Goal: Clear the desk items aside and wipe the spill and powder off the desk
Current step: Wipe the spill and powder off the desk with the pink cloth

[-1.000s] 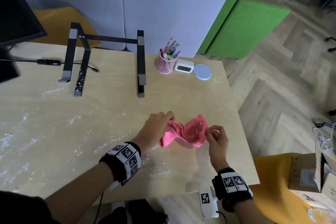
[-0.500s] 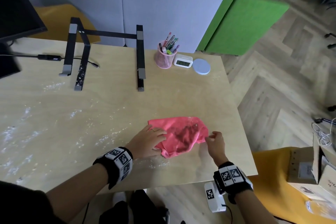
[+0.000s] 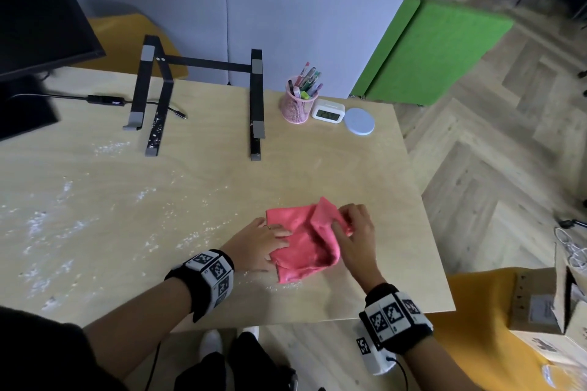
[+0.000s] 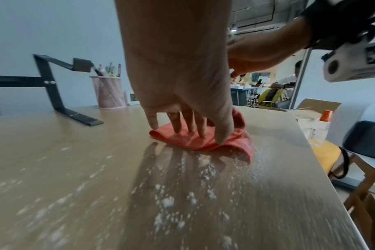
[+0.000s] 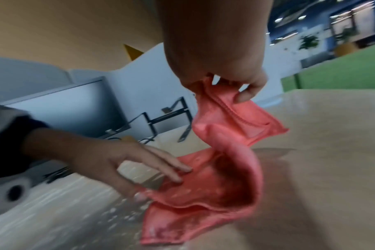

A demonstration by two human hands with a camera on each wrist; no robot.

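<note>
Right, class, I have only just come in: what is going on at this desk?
A person is folding a pink cloth on a wooden desk. The left hand presses one side flat with straight fingers, while the right hand pinches the other edge and lifts it over. White powder lies across the desk's left part, not yet wiped. A laptop stand and pen cup sit at the back.

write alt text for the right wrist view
The right hand pinches one edge of a pink cloth and lifts it over, while the left hand lays straight fingers on the part lying on the powder-dusted wooden desk.
</note>
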